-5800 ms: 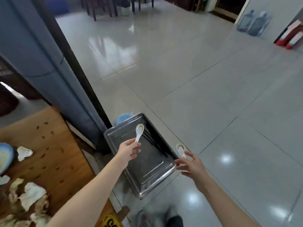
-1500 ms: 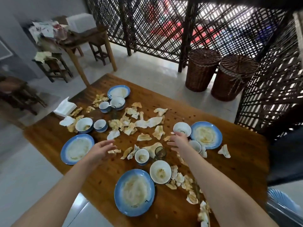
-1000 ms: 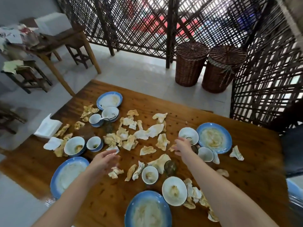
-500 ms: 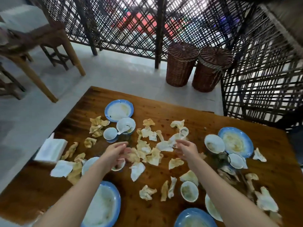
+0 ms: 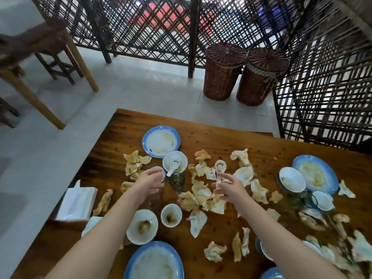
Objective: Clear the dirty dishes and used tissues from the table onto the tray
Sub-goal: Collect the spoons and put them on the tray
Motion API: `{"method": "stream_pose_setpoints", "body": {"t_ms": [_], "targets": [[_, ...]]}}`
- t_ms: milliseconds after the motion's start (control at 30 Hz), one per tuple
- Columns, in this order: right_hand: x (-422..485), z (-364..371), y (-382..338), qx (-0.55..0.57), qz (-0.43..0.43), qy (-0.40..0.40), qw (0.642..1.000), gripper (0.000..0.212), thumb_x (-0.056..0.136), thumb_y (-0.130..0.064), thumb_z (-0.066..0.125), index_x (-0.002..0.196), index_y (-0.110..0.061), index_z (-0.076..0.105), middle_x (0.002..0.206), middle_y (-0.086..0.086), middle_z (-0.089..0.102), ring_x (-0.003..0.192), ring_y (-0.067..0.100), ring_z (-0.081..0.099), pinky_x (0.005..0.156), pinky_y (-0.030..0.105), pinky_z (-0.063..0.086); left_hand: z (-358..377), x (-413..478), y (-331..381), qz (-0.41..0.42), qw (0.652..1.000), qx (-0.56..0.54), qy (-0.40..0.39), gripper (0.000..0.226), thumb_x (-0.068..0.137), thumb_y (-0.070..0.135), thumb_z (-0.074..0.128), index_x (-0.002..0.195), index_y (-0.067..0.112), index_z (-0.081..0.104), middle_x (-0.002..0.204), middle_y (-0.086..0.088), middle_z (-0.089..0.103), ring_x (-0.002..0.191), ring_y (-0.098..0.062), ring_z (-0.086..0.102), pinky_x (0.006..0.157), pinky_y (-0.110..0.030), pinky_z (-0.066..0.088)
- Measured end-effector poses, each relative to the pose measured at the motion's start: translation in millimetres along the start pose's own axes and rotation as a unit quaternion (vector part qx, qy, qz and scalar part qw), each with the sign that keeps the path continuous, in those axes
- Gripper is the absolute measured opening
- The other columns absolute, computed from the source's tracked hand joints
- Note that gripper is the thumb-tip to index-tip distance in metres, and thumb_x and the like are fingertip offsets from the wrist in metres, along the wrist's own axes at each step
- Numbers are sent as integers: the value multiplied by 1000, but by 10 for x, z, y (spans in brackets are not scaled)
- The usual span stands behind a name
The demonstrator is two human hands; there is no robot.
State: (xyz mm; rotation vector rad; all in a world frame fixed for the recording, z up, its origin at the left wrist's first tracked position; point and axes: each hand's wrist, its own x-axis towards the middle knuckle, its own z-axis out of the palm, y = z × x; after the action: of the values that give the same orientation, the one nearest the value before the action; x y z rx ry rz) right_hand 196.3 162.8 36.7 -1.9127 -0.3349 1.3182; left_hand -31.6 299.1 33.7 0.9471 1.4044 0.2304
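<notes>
I log a white napkin pack (image 5: 77, 202) at the left edge of the wooden table (image 5: 221, 141). The left hand (image 5: 148, 183) hovers over the table, fingers loosely spread and holding nothing, fingertips at a small blue-rimmed cup (image 5: 160, 174); I cannot tell whether they touch it. Just right of the cup stands a white bowl (image 5: 179, 161) with a spoon inside, beside a soiled blue-rimmed plate (image 5: 161, 141). The right hand (image 5: 229, 188) pinches the handle of a white ceramic spoon (image 5: 220, 166), held bowl-end up over the crumpled used tissues (image 5: 201, 196) littering the table's middle. Further right, shallow bowls (image 5: 291, 179) adjoin a second soiled plate (image 5: 314, 174).
</notes>
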Motion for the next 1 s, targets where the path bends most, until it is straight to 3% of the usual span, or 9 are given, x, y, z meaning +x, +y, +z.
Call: {"method": "stream_pose_setpoints", "body": {"t_ms": [133, 300, 467, 567, 667, 800, 1000], "targets": [[-3, -71, -2, -2, 5, 15, 1000, 28, 94, -11, 54, 118, -25, 57, 92, 1, 73, 85, 20, 69, 79, 36, 54, 63, 163, 57, -1, 997, 70, -22, 24, 95, 16, 56, 118, 18, 62, 109, -9, 64, 90, -21, 64, 71, -27, 50], [-47, -149, -2, 5, 4, 15, 1000, 26, 95, -14, 54, 118, -27, 58, 96, 2, 73, 89, 22, 69, 91, 44, 53, 162, 263, 94, 11, 994, 106, -14, 21, 96, 13, 56, 114, 18, 65, 96, -7, 61, 70, -14, 56, 51, -19, 41], [-174, -274, 28, 13, 9, 22, 1000, 27, 95, -13, 55, 116, -28, 58, 95, 0, 73, 88, 20, 69, 73, 31, 55, 246, 325, 94, 21, 996, 86, 27, 22, 95, 8, 56, 114, 15, 67, 102, -12, 61, 70, -14, 53, 54, -20, 41], [-271, -361, 103, 9, 14, 39, 999, 27, 95, -13, 55, 118, -28, 58, 97, -2, 73, 88, 17, 70, 77, 31, 53, 331, 266, 147, 36, 996, 73, 43, 25, 96, 8, 55, 115, 20, 66, 103, -10, 61, 71, -14, 55, 54, -19, 43], [-405, -433, 172, 16, 21, 52, 998, 30, 94, -11, 57, 120, -27, 60, 106, 1, 70, 89, 17, 69, 85, 36, 54, 463, 121, 231, 57, 994, 85, 32, 25, 96, 9, 55, 112, 26, 63, 94, -1, 58, 74, -11, 58, 49, -14, 41], [-645, -559, 278, 42, 18, 67, 997, 30, 94, -8, 56, 120, -23, 60, 103, 3, 70, 92, 20, 68, 90, 41, 53, 699, -114, 281, 77, 992, 98, -4, 27, 96, 8, 55, 112, 29, 61, 91, 4, 55, 79, -10, 56, 57, -18, 44], [-1098, -921, 564, 90, -12, 86, 992, 28, 94, -7, 56, 118, -21, 60, 104, 7, 70, 84, 20, 68, 73, 33, 51, 1159, -619, 88, 131, 981, 125, -65, 28, 96, 10, 55, 118, 26, 61, 96, 0, 61, 77, -12, 57, 59, -22, 44]]}}
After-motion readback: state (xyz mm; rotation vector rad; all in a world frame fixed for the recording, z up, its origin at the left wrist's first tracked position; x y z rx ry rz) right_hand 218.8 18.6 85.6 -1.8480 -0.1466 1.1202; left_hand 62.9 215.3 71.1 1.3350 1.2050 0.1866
